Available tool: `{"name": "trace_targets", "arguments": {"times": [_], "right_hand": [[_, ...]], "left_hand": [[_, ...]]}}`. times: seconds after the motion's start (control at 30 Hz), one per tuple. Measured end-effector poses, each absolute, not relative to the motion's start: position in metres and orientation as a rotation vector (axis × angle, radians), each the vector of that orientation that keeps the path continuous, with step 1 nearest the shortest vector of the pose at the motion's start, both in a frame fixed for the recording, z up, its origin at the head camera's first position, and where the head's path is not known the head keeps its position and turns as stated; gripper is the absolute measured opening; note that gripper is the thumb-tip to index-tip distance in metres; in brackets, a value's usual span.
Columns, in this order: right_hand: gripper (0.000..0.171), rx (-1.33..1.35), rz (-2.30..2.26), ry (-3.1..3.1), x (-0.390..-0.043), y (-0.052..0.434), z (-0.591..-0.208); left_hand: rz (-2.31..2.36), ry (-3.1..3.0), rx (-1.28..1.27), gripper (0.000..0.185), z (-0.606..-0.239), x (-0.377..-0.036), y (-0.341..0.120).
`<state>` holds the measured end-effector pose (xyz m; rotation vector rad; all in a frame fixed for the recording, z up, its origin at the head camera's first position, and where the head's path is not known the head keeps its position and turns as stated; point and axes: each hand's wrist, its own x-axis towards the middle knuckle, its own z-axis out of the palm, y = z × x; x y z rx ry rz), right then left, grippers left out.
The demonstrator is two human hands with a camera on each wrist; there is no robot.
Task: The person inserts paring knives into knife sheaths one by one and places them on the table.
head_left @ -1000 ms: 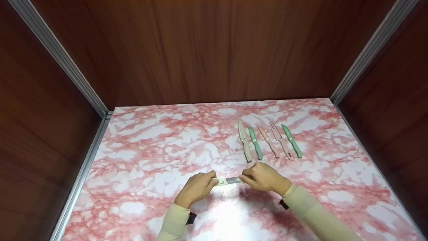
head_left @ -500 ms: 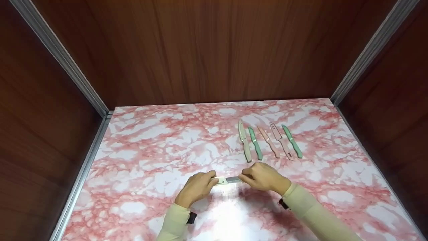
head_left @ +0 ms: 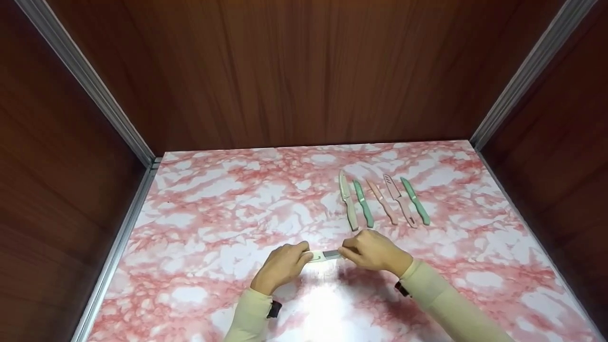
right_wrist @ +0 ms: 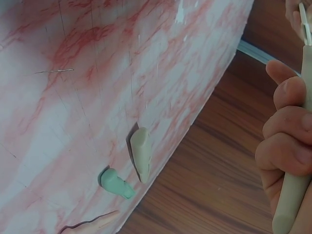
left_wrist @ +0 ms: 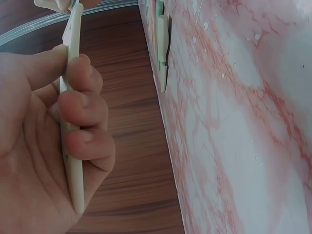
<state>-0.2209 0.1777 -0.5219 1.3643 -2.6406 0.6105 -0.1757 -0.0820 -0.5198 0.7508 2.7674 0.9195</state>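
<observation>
I see the fingers [left_wrist: 80,105] of the left hand [head_left: 281,266] curled round a thin cream sheath [left_wrist: 72,146], thumb on one flat side and three fingertips on the other, pinching it edge-on. The fingers [right_wrist: 287,146] of the right hand [head_left: 375,251] wrap a beige knife handle [right_wrist: 292,195]. In the head view the two hands face each other low over the counter [head_left: 213,247], and between them I make out a short grey blade [head_left: 331,255] running from the right hand's grip into the mouth of the sheath at the left hand. How far the blade sits inside the sheath I cannot tell.

Beyond the right hand, five more knives lie in a row on the pink marbled counter, near one another and pointing away from me: a beige knife [head_left: 347,199], a green knife [head_left: 363,203] just beside it, a pink knife [head_left: 381,201], a second pink knife [head_left: 400,200] with holes in its blade cover, and another green knife [head_left: 415,200] on the far right. Dark wood panels [head_left: 304,71] with metal corner strips [head_left: 85,85] wall in the counter on three sides.
</observation>
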Motion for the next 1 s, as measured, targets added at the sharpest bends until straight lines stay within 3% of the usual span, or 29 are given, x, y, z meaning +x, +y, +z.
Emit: {"name": "trace_targets", "arguments": {"times": [1.0], "right_hand": [[0.040,1.398,0.572,-2.578,-0.2226,0.1708,-0.5141]], "left_hand": [[0.883,2.822,0.781,0.021,-0.5155,-0.1769,-0.0782]]}}
